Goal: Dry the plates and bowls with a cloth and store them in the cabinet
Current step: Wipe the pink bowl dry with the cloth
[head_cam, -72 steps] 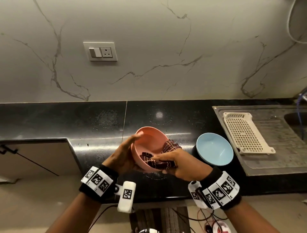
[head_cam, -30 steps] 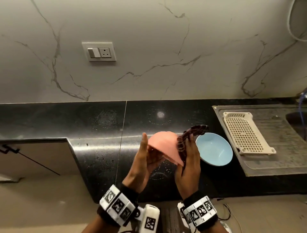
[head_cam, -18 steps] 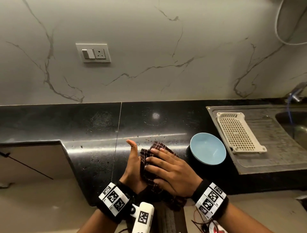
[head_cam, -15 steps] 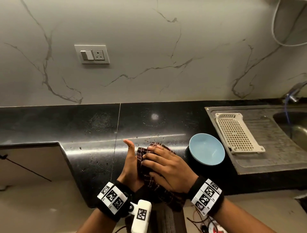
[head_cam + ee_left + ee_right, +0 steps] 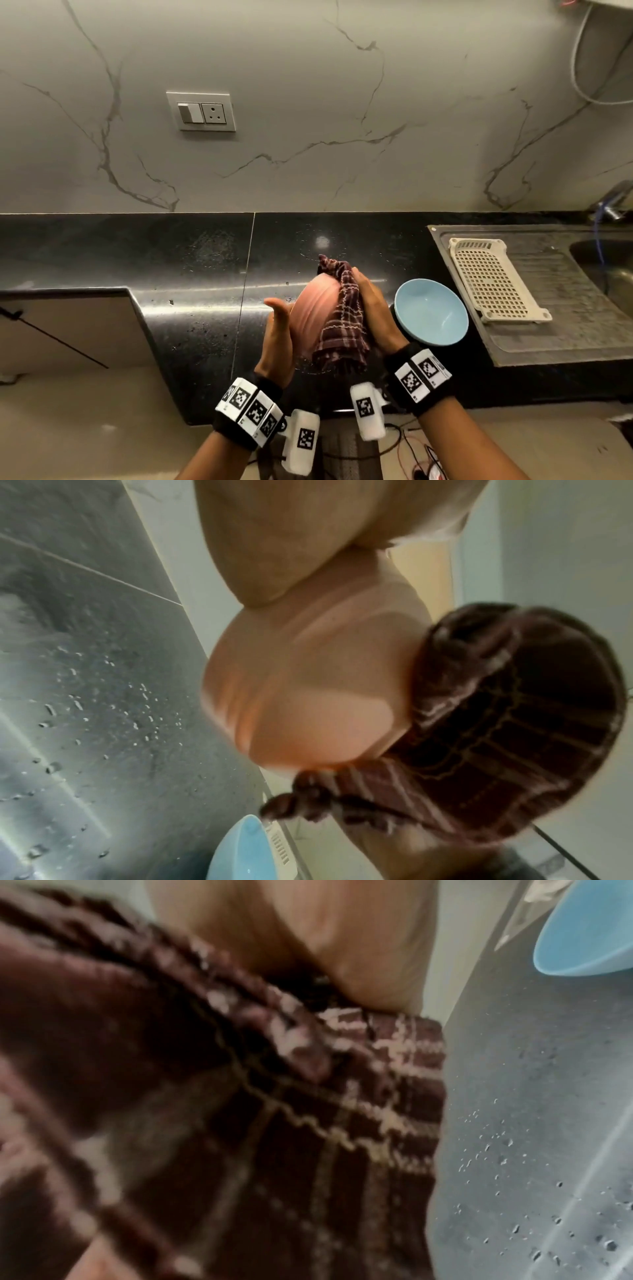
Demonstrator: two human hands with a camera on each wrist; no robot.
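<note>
Pink bowl [image 5: 313, 317] sandwiched between left hand [image 5: 277, 339] and cloth-covered right hand [image 5: 375, 313]

The pink bowl [image 5: 310, 318] looks like smooth matt plastic with a soft sheen. Against it lies a woven checked cloth [image 5: 344, 329], maroon with pale lines, coarse and rough in texture. Right of the pink bowl, the blue bowl [image 5: 431, 310] has a smooth, faintly glossy plastic surface. The counter [image 5: 191, 260] beneath is polished black speckled stone, glossy, beaded with water drops. Behind it the wall [image 5: 308, 85] is smooth veined marble. Right of the blue bowl sits dull ribbed steel, the sink drainboard [image 5: 565, 308], carrying a cream perforated plastic tray [image 5: 493, 281].
</note>
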